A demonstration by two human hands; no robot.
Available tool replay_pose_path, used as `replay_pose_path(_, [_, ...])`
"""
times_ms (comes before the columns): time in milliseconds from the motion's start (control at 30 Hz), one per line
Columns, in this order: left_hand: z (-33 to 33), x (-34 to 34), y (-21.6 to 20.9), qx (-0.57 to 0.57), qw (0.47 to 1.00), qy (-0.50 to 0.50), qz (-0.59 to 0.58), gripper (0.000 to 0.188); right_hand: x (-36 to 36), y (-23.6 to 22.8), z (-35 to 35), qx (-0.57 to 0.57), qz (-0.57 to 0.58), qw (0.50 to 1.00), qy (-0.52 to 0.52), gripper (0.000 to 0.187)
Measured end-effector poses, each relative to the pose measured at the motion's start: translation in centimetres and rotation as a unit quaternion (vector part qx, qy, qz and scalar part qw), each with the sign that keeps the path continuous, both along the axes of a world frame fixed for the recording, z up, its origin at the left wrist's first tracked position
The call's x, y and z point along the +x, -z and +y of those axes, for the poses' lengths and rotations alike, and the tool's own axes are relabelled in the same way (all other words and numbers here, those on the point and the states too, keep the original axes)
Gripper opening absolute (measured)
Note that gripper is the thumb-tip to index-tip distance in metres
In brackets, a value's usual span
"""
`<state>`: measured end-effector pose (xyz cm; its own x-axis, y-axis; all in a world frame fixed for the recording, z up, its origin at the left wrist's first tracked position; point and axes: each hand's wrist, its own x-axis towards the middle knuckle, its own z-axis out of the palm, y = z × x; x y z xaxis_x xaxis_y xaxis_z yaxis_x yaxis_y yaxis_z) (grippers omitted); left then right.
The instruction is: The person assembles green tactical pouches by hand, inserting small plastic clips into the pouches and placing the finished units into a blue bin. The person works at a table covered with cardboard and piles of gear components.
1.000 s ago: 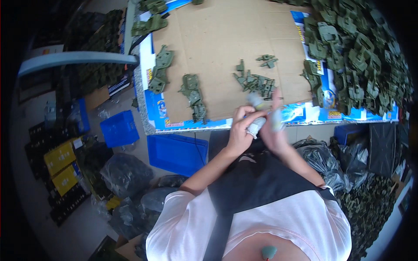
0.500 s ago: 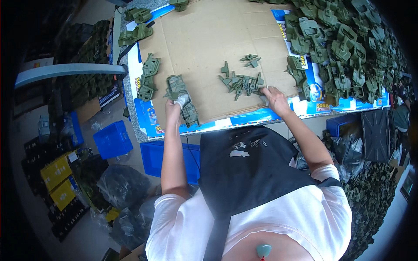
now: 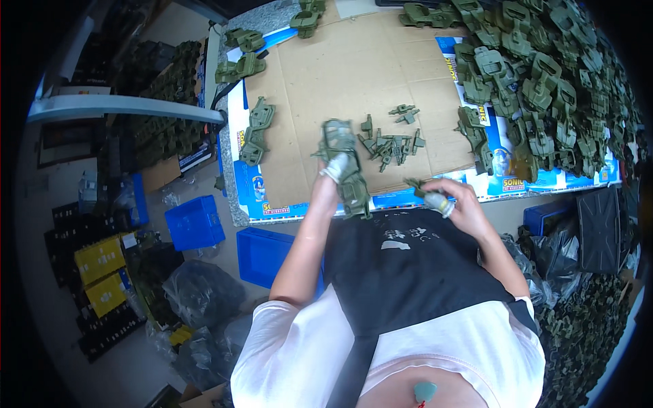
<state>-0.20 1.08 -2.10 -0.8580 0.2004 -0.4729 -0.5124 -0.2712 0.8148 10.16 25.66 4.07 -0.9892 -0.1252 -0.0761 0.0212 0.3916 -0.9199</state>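
"What does the left hand (image 3: 328, 189) hold?"

"A long green moulded part (image 3: 338, 136), gripped around its middle, at the near edge of the cardboard (image 3: 292, 88); whether they touch, one cannot tell."

"And the right hand (image 3: 465, 205)?"

"It pinches a small green piece (image 3: 413, 183) by the front of the surface (image 3: 236, 204). Similar small pieces (image 3: 389, 147) lie clustered on the cardboard."

From my head, a wide fisheye view is facing steeply downward, looking closely over my shirt (image 3: 442, 323) and apron (image 3: 408, 272), then farther out across the worktop (image 3: 239, 213)'s near edge and left near corner, also catching the floor (image 3: 126, 374) beyond its left edge.
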Motion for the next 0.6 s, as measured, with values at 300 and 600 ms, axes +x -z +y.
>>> replay_pose_path(300, [2.3,-0.4,-5.1,-0.081,0.932,0.324,0.137,0.065,-4.5,-3.1,-1.3,0.253,0.119,0.959,-0.043,0.035])
replay_pose_path(600, [3.0,-0.2,-5.4,-0.022,0.930,0.363,0.049,0.060,-4.0,-1.0,-1.1,0.246,0.101,0.961,-0.077,0.042])
